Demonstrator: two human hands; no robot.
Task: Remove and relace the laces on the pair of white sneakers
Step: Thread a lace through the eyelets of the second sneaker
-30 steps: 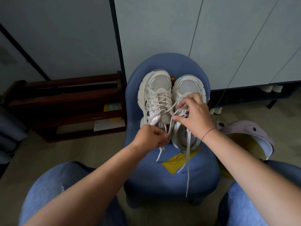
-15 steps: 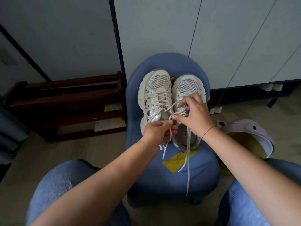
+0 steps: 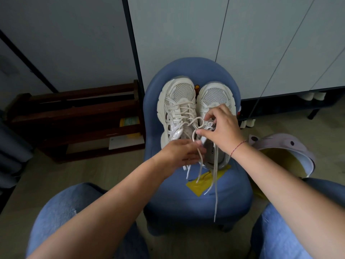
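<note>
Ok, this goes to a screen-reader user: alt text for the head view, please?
Two hands work a white shoelace looped above a pair of white mesh sneakers on a blue cushioned chair. The right hand pinches the loop, the left hand the strand below; loose ends trail over the seat.

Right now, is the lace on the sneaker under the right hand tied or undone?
Undone: the lace forms a loose loop between left hand and right hand; its ends trail free over the chair.
</note>
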